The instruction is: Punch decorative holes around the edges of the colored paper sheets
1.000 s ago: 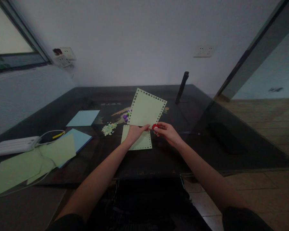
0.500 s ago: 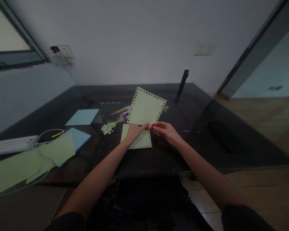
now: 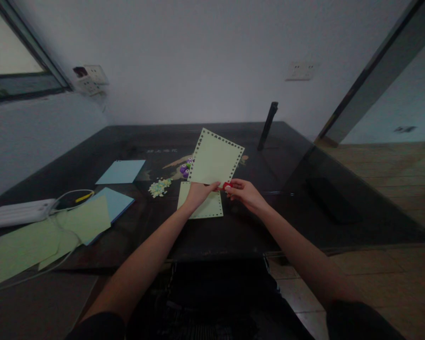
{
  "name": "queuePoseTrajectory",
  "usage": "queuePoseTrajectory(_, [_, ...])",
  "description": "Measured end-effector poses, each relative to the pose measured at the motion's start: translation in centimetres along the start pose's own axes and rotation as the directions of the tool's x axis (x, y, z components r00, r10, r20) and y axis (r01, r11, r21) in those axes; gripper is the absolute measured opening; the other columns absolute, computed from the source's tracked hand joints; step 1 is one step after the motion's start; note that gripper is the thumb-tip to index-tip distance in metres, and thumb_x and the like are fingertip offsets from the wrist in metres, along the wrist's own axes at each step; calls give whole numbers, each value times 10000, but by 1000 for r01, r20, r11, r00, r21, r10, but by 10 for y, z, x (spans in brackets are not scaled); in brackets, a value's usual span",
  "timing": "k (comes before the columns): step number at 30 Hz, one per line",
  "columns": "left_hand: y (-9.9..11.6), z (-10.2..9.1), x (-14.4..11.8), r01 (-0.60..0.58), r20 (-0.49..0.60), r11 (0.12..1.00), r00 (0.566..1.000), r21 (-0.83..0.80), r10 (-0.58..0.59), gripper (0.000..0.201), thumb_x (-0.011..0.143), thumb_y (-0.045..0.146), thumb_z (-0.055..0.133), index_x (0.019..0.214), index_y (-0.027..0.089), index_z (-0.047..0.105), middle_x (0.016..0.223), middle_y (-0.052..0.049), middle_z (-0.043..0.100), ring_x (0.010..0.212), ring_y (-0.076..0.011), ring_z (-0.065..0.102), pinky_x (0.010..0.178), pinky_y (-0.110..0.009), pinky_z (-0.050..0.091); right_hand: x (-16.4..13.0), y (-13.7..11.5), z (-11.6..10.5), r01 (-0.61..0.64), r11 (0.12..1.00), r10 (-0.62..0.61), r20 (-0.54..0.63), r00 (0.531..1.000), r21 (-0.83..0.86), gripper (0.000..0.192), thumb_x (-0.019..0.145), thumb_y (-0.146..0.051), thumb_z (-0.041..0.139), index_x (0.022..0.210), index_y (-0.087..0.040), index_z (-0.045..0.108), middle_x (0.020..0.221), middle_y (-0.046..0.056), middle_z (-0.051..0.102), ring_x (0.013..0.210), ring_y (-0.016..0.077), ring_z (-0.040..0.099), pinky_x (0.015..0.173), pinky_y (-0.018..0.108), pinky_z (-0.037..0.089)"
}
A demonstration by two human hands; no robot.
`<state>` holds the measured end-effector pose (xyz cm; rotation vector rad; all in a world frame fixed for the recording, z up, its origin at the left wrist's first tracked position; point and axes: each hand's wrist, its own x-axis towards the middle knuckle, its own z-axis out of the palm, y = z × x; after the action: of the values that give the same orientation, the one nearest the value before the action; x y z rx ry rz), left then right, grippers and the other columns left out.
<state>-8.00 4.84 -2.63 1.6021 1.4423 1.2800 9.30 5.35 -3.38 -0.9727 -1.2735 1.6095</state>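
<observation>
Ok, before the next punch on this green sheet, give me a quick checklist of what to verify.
1. Left hand grips the sheet by its lower edge: ok.
2. Right hand holds the red punch at the sheet's lower right corner: ok.
3. Sheet's edge seated in the punch: cannot tell, fingers hide it.
4. Top and side edges already punched: ok.
5. Bottom edge punched: cannot tell.
6. Second punched sheet lies flat on the table below: ok.

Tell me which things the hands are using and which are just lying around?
In use: left hand, right hand, punched green sheet, red punch.
Lying about: second punched sheet, paper bits, blue sheet, white power bank.
</observation>
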Motion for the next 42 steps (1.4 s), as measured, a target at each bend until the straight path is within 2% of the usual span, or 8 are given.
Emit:
queuePoseTrajectory(6, [6,1,-3,56,6,997,998,-57,-55,105,681,211,678,596,172,631,751,-60,729,698,-182,673,759,-295,527,0,0,0,1,1000,-1,-7,1000,-2,298,604,-301,780,839,-180,642,742,13,642,587,100,551,531,238,450])
queuePoseTrajectory(10, [7,2,-4,65,-2,995,998,-74,-66,74,668,207,692,632,165,643,711,-55,726,724,-204,679,748,-305,540,0,0,0,1,1000,-1,-13,1000,2,286,606,-301,777,830,-178,649,751,14,646,591,99,552,546,240,454])
queuePoseTrajectory(19, [5,3,-5,92,48,993,995,-68,-89,81,704,230,667,688,152,659,645,-54,715,616,-202,672,659,-294,548,-1,-2,0,0,998,0,-6,1000,-58,290,625,-334,765,840,-169,661,777,36,662,631,110,586,495,213,410])
queuePoseTrajectory(27, [4,4,-4,73,28,996,997,-58,-72,67,695,210,679,724,151,666,703,-61,726,741,-221,685,746,-309,541,-1,-1,1,-2,999,2,-14,1000,-33,311,610,-337,774,844,-170,656,828,45,666,763,150,613,586,244,463])
queuePoseTrajectory(36, [2,6,-4,73,25,997,997,20,-74,81,698,215,668,730,141,663,766,-76,736,733,-210,686,791,-325,534,1,3,0,21,1000,-22,-12,1000,-15,276,594,-309,784,790,-168,650,791,49,676,737,155,612,695,303,467])
queuePoseTrajectory(42, [5,6,-5,61,12,998,998,18,-61,115,696,207,670,783,133,672,845,-85,737,823,-221,684,844,-321,517,2,4,0,40,999,-40,-22,999,-17,266,577,-301,795,759,-174,649,747,34,673,703,152,608,740,329,461])
